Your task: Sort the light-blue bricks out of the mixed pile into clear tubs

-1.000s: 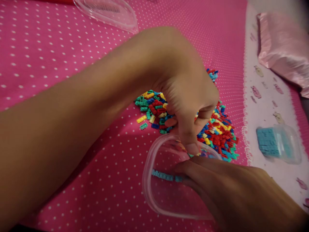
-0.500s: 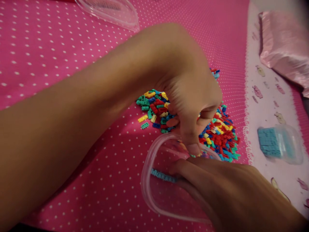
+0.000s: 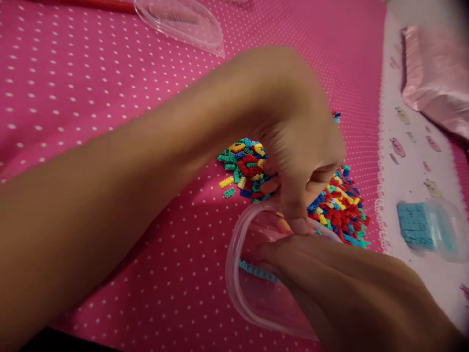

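My left hand [image 3: 304,151] is bent over from the left and grips the far rim of a clear plastic container [image 3: 234,293], its thumb pointing down at the rim. Inside that container a row of light-blue building bricks [image 3: 256,270] lies along the bottom. My right hand [image 3: 322,274] reaches in from the lower right, fingers closed together at the row's right end. Its fingertips are partly hidden, so I cannot make out what they pinch. Behind the container a pile of mixed coloured bricks [image 3: 340,210] spreads out, partly covered by my left hand.
A second clear container [image 3: 449,230] with stacked light-blue bricks [image 3: 415,226] lies on the white patterned cloth strip at the right. Beyond it rests a shiny pink pouch [image 3: 436,83]. A clear lid [image 3: 183,24] and a red stick-like thing [image 3: 98,5] lie at the top on the pink dotted cloth.
The whole view has shifted, so everything appears a little farther right and lower. My left hand keeps its hold on the container. My right fingers have moved slightly over the blue row.
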A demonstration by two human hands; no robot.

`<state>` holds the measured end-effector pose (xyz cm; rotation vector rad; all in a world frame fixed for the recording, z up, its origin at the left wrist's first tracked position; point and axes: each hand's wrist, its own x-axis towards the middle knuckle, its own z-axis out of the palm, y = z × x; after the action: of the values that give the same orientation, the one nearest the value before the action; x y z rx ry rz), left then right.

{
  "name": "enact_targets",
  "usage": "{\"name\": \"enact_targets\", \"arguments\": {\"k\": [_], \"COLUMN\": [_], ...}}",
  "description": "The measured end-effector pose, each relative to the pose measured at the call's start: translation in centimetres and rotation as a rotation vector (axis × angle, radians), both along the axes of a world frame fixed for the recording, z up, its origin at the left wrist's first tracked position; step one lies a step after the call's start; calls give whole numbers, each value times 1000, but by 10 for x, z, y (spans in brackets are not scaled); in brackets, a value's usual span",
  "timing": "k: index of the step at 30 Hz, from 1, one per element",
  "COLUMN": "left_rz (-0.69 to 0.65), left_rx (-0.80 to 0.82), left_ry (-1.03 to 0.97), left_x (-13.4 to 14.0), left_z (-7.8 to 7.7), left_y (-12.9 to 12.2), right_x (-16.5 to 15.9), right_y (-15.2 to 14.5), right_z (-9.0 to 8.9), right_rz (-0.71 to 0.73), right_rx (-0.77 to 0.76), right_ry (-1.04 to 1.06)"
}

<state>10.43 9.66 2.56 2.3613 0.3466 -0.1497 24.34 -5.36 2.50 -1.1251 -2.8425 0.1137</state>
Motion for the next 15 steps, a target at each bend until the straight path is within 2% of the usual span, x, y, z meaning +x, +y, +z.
{"name": "enact_targets", "arguments": {"k": [1,3,6,10,15], "left_rz": [-82,-144,-153,-130,-104], "left_rx": [9,32,39,3,-44], "left_ry": [81,139,142,138,110], "left_x": [0,1,2,1,-1], "left_z": [1,2,3,2,1], "left_y": [0,0,0,2,3], "right_x": [-2,-8,-16,-21,-21], "right_y": [1,2,0,-3,1], "right_z": [1,1,-2,-10,-10], "right_rz": [20,37,37,12,38], "right_rx": [-1,8,41,115,-212], "right_ry": [3,-3,1,120,60]}}
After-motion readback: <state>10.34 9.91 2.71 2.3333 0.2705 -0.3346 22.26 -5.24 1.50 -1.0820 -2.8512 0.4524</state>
